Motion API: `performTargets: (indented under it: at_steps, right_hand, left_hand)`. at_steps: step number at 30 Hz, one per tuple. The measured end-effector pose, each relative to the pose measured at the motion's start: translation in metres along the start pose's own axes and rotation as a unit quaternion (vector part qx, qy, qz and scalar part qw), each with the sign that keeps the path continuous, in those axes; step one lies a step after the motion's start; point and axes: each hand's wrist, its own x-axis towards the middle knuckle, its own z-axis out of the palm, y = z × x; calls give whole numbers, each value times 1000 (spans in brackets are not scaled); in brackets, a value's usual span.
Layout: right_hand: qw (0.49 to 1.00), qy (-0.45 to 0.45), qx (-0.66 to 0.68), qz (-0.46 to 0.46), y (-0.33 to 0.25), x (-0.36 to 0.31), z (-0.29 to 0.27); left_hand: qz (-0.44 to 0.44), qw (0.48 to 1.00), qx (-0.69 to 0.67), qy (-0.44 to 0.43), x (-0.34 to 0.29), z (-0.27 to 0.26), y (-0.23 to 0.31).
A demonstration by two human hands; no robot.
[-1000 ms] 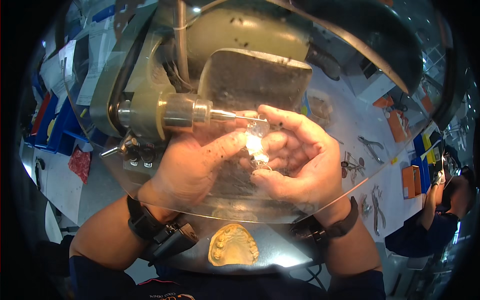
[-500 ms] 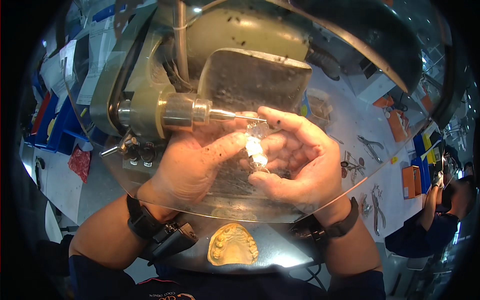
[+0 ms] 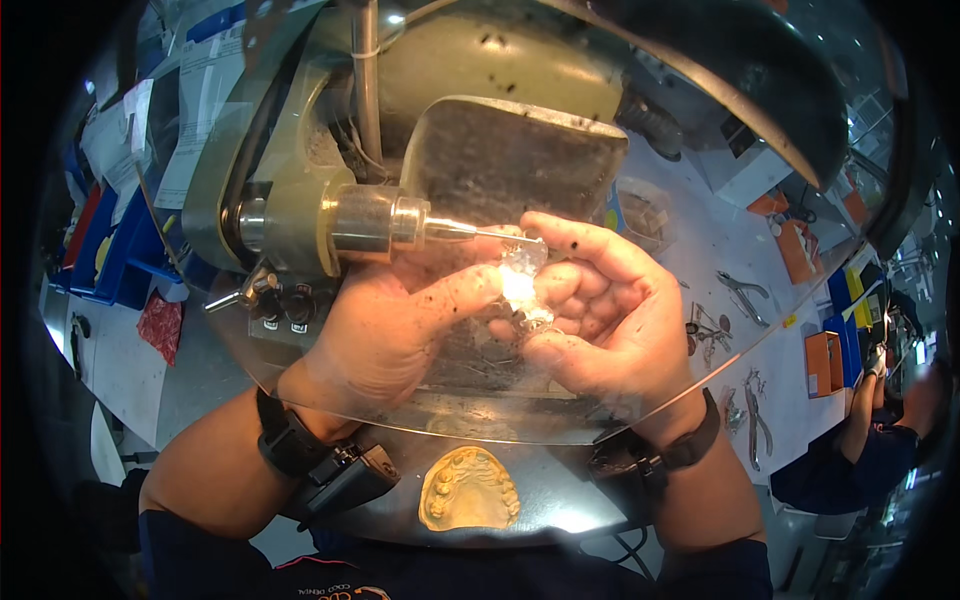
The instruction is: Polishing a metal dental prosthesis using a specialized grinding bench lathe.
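Observation:
My left hand (image 3: 395, 335) and my right hand (image 3: 600, 320) together pinch a small clear, shiny dental piece (image 3: 522, 285) between their fingertips. The piece is held against the thin rotating tip of a bench grinding machine (image 3: 370, 220), whose metal spindle juts out to the right. Both hands work behind a curved clear shield (image 3: 480, 425). Dust specks cover my fingers. Each wrist carries a black band.
A yellow plaster cast of teeth (image 3: 470, 490) lies on the ledge below the shield. Pliers (image 3: 745, 290) and other hand tools lie on the white bench at right. Another person in dark blue (image 3: 860, 440) sits at far right. Blue bins (image 3: 100, 240) stand at left.
Barely anything differs. My fingers have shifted slightly on the clear piece at the grinder tip. The person at right has leaned a little.

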Motion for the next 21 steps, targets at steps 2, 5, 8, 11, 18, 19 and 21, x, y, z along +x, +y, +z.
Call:
performTargets:
  at_steps: [2, 5, 8, 11, 18, 19, 21]
  right_hand:
    - [1000, -7, 1, -1, 1, 0, 0]
    - [1000, -11, -3, 0, 1, 1, -1]
    - [1000, -8, 9, 8, -2, 1, -1]
    - [999, -8, 36, 13, -3, 0, -3]
    - [999, 16, 28, 31, -5, 1, 2]
    - [999, 35, 14, 37, -6, 1, 4]
    - [999, 36, 14, 36, -5, 1, 2]
  left_hand:
    - [14, 1000, 0, -10, -1, -1, 0]
    - [8, 1000, 7, 8, -2, 2, 1]
    - [14, 999, -13, 26, 0, 6, 0]
    - [13, 1000, -25, 10, -1, 5, -1]
    - [-3, 999, 9, -30, -1, 7, 7]
    - [1, 1000, 10, -23, -1, 6, 5]
    - [5, 1000, 11, -17, 0, 7, 4]
